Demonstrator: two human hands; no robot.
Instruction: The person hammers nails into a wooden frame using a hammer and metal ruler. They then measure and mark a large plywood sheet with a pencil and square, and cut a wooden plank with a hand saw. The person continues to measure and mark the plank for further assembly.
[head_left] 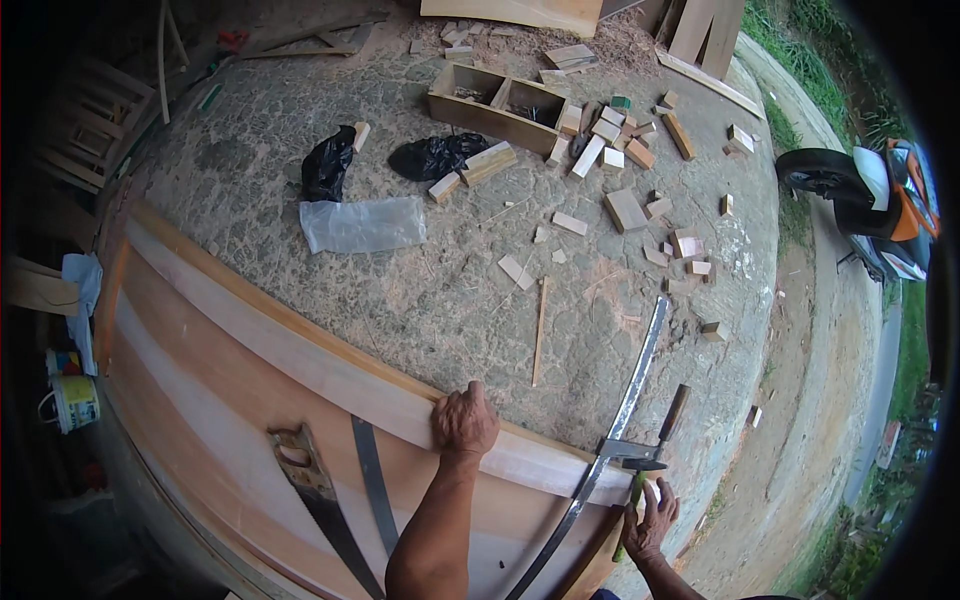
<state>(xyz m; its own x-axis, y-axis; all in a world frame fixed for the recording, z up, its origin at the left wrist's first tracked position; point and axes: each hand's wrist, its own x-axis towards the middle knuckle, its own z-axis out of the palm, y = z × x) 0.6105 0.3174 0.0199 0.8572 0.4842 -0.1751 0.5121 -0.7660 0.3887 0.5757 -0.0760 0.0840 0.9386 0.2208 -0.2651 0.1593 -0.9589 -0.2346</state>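
Note:
A large wooden panel point(215, 345) with a framed edge lies across the lower left. My left hand point(466, 418) is closed over its far rail, knuckles up. A long metal bar clamp point(632, 385) crosses the panel's right end. Its sliding jaw and wooden screw handle point(674, 413) sit beyond the rail. Beside the jaw, my right hand point(652, 517) has its fingers bent around a slim green-handled tool point(636, 490), whose kind I cannot make out. On the panel rest a handsaw point(320, 495) with a wooden handle and a flat dark metal strip point(372, 475).
Wood offcuts point(626, 210) lie scattered over rough concrete. Behind them stands a two-compartment wooden box point(497, 107). Black plastic bags point(330, 165) and a clear plastic sheet point(362, 224) lie farther left. A bucket point(75, 403) stands at the left; a motorcycle point(880, 205) is parked at right.

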